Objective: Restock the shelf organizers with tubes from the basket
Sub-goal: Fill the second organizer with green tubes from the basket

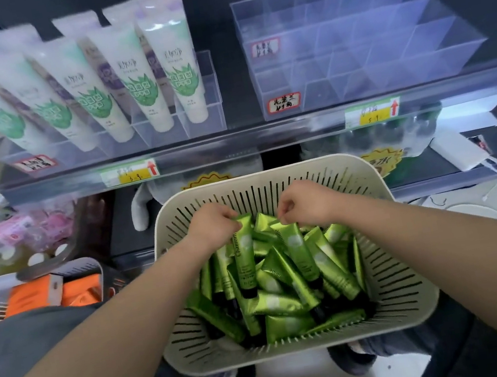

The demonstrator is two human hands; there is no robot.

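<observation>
Clear plastic edged the shelf (234, 149), and on it, up and to the right, stood the empty organizer (349, 49), a stepped grid of see-through square cells (its neighbour on the left already held white tubes (136, 75)). Below sat the basket (271, 173), cream, slotted and round-cornered, heaped with glossy green tubes (279, 305) lying every way. Both hands were over the far half of the heap. The left hand (212, 227) had its fingers curled, pinching the flat crimped end of the left tube (245, 254), which hung black cap down with its long axis running back toward the person. The right hand (307, 203) pinched the right tube (299, 252) the same way. The organizer lay up and away from both, nearer the right hand, so the coming move was probably a lift and forward carry, cap end going first into a cell.
</observation>
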